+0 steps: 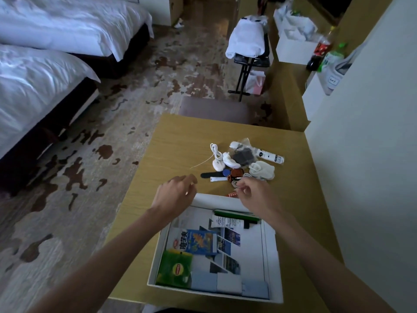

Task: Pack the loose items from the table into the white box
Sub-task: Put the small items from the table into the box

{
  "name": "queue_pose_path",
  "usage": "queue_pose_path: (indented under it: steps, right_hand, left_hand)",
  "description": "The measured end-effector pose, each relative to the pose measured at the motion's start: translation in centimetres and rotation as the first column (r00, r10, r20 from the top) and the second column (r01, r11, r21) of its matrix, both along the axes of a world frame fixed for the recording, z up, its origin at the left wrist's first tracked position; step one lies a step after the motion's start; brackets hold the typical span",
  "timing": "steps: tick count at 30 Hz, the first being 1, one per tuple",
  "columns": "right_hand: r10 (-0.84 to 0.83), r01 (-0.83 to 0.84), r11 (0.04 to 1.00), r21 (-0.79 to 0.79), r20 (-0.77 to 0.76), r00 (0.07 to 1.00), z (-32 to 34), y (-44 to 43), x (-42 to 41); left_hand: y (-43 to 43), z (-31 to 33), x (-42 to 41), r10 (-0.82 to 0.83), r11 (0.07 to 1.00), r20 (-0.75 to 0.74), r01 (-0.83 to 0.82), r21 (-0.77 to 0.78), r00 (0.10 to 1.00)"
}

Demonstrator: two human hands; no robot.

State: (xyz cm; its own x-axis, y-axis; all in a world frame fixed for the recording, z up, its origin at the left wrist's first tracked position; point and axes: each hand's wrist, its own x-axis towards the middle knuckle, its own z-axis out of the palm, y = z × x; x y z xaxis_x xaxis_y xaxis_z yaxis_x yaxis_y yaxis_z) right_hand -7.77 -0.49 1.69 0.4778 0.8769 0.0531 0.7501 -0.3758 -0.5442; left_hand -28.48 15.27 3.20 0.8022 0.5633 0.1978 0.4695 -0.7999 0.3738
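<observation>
**Wooden table: box near, clutter far**

A light wooden table (171,141) carries an open white box (158,251) at its near edge. Toward the far right lies a loose cluster: a coiled white cable (215,151), a clear bag (242,155), a printed white tube (270,155), a white cloth bundle (262,170) and a black strap (206,175). A small red packet (232,194) sits just beside the box's far wall.

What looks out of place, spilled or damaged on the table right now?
Nothing looks spilled or broken. One oddity: a thin white cable trails loose from the cluster of small items, leftward across the table, beyond the white box.
</observation>
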Motion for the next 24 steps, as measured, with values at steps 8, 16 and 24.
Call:
queue_pose_path:
  steps: [8, 16, 24]
  right_hand:
    - [0.150, -0.154, 0.902, -0.403, -0.043, 0.988, -2.6, 4.9, 4.2]
    - [0.422, -0.207, 0.616, -0.760, 0.096, 0.901, -7.1, 8.9, 5.1]
    - [0.407, -0.268, 0.745, -0.611, 0.099, 0.908, -8.1, 8.4, 6.0]
  left_hand:
    - [3.1, -2.9, 8.1, -0.096, 0.988, -0.277, 0.057, -0.145, 0.956]
    - [5.9, -8.2, 13.1, -0.236, 0.970, -0.492, 0.170, -0.176, 0.838]
    - [6.4, -10.8, 16.1, -0.293, 0.956, -0.534, 0.240, -0.169, 0.793]
